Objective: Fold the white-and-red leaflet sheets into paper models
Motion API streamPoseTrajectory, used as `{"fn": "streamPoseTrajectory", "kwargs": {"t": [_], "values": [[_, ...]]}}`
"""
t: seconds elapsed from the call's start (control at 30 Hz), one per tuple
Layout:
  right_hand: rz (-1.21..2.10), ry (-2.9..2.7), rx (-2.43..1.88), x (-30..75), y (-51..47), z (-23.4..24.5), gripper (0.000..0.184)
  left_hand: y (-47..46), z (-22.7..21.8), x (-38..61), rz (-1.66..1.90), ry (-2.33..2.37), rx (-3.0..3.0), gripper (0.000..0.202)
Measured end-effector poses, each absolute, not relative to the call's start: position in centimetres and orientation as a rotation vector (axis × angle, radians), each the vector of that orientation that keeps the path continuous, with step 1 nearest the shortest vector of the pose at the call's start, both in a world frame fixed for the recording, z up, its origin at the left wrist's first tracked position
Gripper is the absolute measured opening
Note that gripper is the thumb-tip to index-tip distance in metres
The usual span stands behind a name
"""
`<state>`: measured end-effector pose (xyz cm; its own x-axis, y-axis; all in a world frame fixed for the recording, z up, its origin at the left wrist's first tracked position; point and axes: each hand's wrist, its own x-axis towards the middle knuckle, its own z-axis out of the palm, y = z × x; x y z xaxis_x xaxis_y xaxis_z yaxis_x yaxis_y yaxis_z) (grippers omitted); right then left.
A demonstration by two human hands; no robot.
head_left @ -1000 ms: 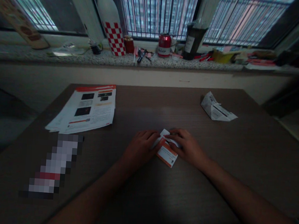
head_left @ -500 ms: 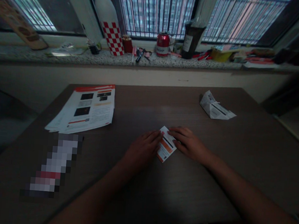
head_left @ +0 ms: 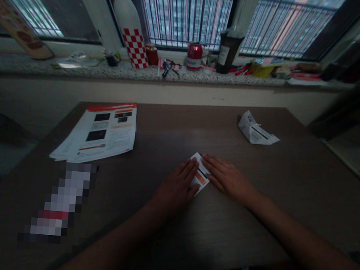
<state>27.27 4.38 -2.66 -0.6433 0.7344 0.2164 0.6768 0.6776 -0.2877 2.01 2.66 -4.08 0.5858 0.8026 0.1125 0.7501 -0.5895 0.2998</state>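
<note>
A small folded paper (head_left: 200, 175), white with an orange band, lies flat on the brown table (head_left: 254, 224) in front of me. My left hand (head_left: 177, 189) rests on its left part with the fingers stretched out flat. My right hand (head_left: 226, 178) lies against its right edge, fingers straight and pressed down on the paper. Only a narrow strip of the paper shows between the two hands.
A stack of printed sheets (head_left: 101, 131) lies at the left of the table, a blurred-out object (head_left: 61, 200) below it. Another folded paper (head_left: 255, 130) sits at the far right. The windowsill holds a red can (head_left: 194, 56), a checkered bottle (head_left: 133, 39) and clutter.
The paper has become narrower and lies more upright. Both hands have closed in on it, my left hand sliding right over the paper, my right fingers flattening along its right edge.
</note>
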Motion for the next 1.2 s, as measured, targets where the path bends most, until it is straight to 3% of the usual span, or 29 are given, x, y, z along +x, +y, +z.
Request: {"fn": "streamPoseTrajectory", "kwargs": {"t": [0.2, 0.5, 1.2], "values": [[0.314, -2.688, -1.1, 29.0, 1.6, -2.4, 0.082, 2.7, -3.9, 2.0, 0.318, 1.277, 2.598, 0.066], [0.343, -2.664, -1.118, 29.4, 0.8, -2.6, 0.082, 2.8, -3.8, 2.0, 0.352, 1.258, 2.613, 0.059], [0.441, -2.678, -1.036, 28.8, -0.3, -3.1, 0.085, 2.8, -3.6, 1.6, 0.28, 1.189, 2.639, 0.064]]}}
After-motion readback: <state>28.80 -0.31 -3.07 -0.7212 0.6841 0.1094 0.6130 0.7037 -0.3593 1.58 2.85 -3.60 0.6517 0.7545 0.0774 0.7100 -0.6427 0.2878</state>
